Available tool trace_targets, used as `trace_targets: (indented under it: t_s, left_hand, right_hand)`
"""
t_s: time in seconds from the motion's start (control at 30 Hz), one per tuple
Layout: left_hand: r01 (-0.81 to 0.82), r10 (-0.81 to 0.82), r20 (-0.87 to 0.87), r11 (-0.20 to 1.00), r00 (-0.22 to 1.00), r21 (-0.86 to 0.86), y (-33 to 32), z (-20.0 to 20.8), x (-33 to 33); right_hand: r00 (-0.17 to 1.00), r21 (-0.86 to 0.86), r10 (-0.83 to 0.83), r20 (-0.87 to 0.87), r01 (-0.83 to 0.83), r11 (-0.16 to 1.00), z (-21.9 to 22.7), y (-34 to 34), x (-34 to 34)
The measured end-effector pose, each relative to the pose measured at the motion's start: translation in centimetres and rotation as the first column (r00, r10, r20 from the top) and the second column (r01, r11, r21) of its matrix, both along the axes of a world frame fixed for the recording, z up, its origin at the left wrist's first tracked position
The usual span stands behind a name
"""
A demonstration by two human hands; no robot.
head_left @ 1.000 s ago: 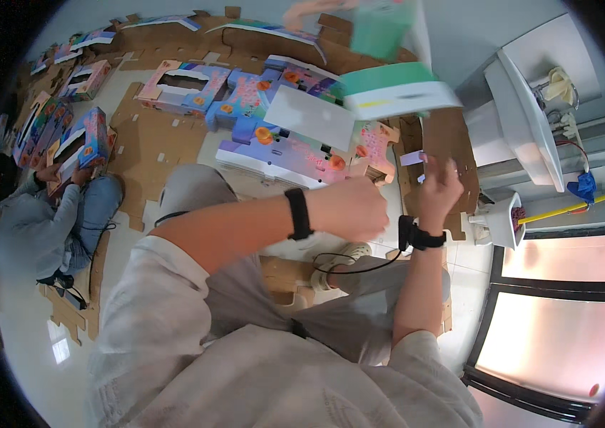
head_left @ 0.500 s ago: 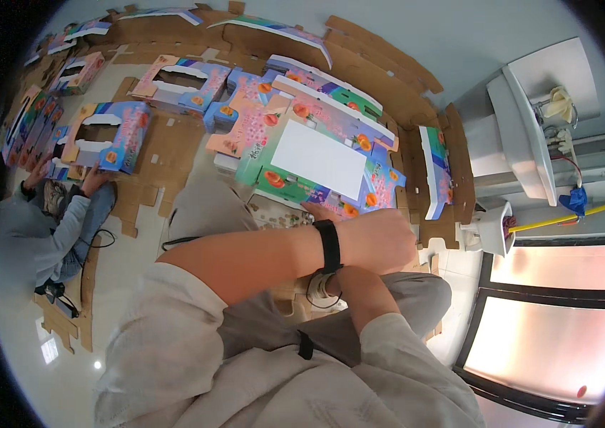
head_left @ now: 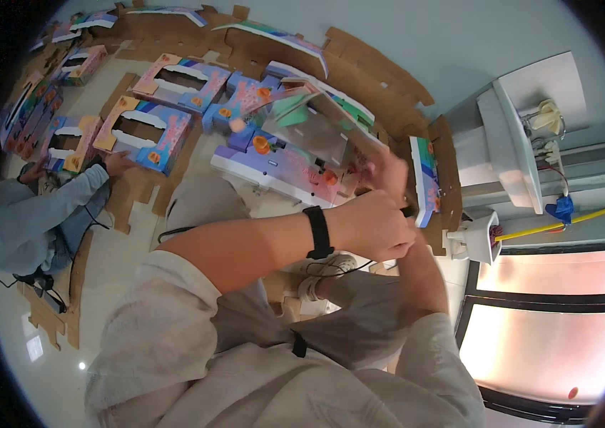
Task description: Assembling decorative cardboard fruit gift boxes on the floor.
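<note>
My left hand [head_left: 377,228] is closed in a fist in front of my right wrist, a black band on its own wrist. What it holds, if anything, is hidden. Beyond it my right hand [head_left: 384,175], smeared by motion, grips the right side of a printed cardboard sheet [head_left: 309,139]. That sheet is tilted up and blurred, with green and grey-white areas. Under it lies another printed carton piece [head_left: 274,175], purple and pink with orange fruit pictures, at the floor in front of my knees.
At left another person's hand [head_left: 120,164] touches a printed carton with a cut-out [head_left: 142,132]; more such cartons [head_left: 181,82] stand behind. Brown cardboard [head_left: 381,75] lines the wall. To the right are a white sink [head_left: 513,150], a yellow stick [head_left: 559,225] and frosted panes [head_left: 552,335].
The printed sheet that lay flat has been raised and tilted, uncovering the piece below. My right hand has moved up and forward from under my left forearm. The other person's carton shifted right.
</note>
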State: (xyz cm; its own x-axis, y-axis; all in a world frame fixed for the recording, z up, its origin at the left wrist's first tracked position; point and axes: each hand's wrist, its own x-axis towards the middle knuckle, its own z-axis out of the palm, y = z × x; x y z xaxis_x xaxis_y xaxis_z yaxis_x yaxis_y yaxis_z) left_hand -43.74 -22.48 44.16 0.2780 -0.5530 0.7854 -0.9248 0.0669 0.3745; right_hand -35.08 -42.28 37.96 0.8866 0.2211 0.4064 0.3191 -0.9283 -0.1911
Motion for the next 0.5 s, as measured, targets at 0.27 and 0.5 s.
trace_targets:
  t_s: [0.27,0.5]
  left_hand:
    - [-0.196,0.279,-0.505,0.957,0.817,0.212,1.1,0.0,3.4]
    - [-0.909,0.755,-0.513,0.386,0.408,-0.154,5.6,-0.4,13.5]
  right_hand:
    - [0.928,0.489,-0.218,0.304,0.044,0.871,22.1,-7.6,-0.5]
    - [0.936,0.667,-0.097,0.339,-0.166,0.726,30.5,-14.5,-11.3]
